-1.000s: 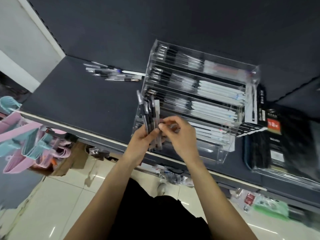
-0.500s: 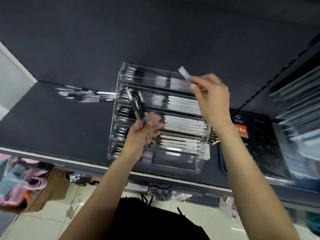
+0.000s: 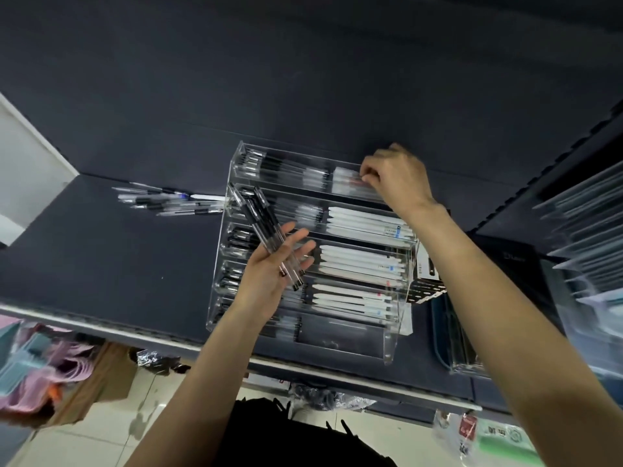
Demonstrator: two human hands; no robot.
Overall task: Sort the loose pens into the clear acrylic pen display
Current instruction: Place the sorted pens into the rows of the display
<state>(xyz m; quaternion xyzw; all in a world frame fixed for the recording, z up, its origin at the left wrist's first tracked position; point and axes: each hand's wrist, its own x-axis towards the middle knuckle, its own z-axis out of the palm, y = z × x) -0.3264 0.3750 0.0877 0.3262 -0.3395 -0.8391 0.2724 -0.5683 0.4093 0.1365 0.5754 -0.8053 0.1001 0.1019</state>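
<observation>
The clear acrylic pen display [image 3: 387, 345] stands on the dark shelf, its stepped tiers holding black pens on the left and white pens on the right. My left hand [image 3: 274, 267] hovers over the middle tiers and holds a bundle of clear black-ink pens [image 3: 261, 224] across its palm, tips pointing up-left. My right hand [image 3: 396, 178] reaches to the top tier's right compartment and pinches a white pen [image 3: 350, 185] that lies in there. Several loose pens [image 3: 168, 200] lie on the shelf left of the display.
The dark shelf [image 3: 101, 264] has a pale front edge [image 3: 101, 326]. A black boxed product [image 3: 505, 264] and a clear tray [image 3: 458, 342] sit right of the display. Stacked clear packs [image 3: 586, 237] fill the far right. Pink and teal goods [image 3: 37, 362] hang below left.
My right hand carried one white pen away from the bundle, up and right, then down into the top tier's right compartment. My left hand kept the bundle over the display.
</observation>
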